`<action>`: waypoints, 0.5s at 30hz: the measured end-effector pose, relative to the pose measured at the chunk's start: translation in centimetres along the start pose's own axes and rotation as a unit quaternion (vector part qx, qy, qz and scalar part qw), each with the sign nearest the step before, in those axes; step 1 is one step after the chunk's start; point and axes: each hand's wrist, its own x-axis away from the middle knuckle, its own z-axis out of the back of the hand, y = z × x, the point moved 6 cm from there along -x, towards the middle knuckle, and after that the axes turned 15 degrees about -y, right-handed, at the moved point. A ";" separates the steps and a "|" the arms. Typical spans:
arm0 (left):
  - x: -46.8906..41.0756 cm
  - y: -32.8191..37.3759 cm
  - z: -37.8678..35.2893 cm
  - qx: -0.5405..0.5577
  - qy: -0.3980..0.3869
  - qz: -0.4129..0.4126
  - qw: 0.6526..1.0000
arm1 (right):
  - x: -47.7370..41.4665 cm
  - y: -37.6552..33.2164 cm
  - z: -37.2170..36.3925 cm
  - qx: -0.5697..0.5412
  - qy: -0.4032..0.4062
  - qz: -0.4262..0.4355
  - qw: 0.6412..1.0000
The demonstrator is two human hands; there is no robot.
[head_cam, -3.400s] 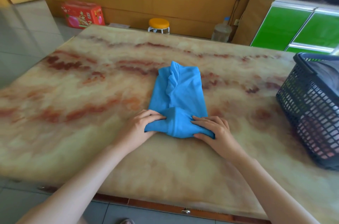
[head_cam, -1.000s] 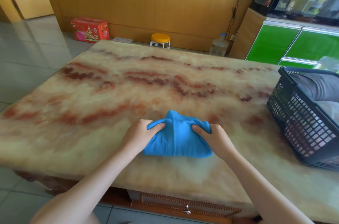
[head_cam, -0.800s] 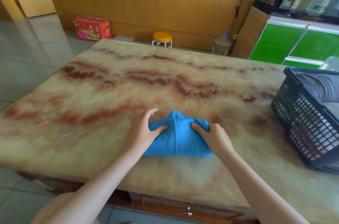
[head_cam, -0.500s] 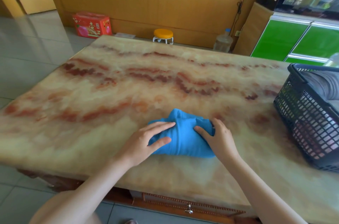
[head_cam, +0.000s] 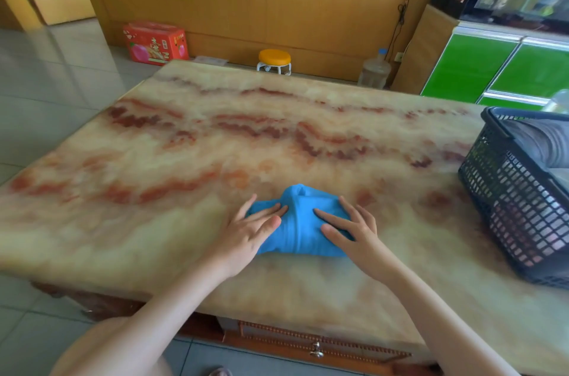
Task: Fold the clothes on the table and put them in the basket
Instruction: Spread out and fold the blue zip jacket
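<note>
A blue garment (head_cam: 300, 228), folded into a small bundle, lies on the marble table (head_cam: 184, 160) near its front edge. My left hand (head_cam: 246, 232) lies flat on the bundle's left side with straight, spread fingers. My right hand (head_cam: 351, 229) presses flat on its right side, fingers also straight. At the table's right edge stands a dark plastic basket (head_cam: 517, 200) with grey folded clothes (head_cam: 542, 141) inside.
Beyond the table's far edge stand a red box (head_cam: 155, 43), a small yellow stool (head_cam: 274, 61) and a water bottle (head_cam: 374, 70) on the floor. A green cabinet (head_cam: 492, 67) stands at the back right. A drawer handle (head_cam: 316, 350) shows below the front edge.
The long blue garment was folded over into a compact bundle. Both hands then let go of its corners and now lie flat on top of it, fingers straight.
</note>
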 end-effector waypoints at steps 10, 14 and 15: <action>-0.3 -0.2 0.6 0.094 -0.042 0.180 0.978 | -0.5 -0.5 1.1 -0.163 -0.053 -0.091 0.981; -0.7 0.1 0.8 0.101 -0.020 0.198 0.975 | -0.3 -1.5 1.2 -0.175 -0.043 -0.101 0.978; -0.6 0.3 0.9 0.121 -0.005 0.188 0.975 | -0.4 -1.7 1.1 -0.178 -0.042 -0.099 0.978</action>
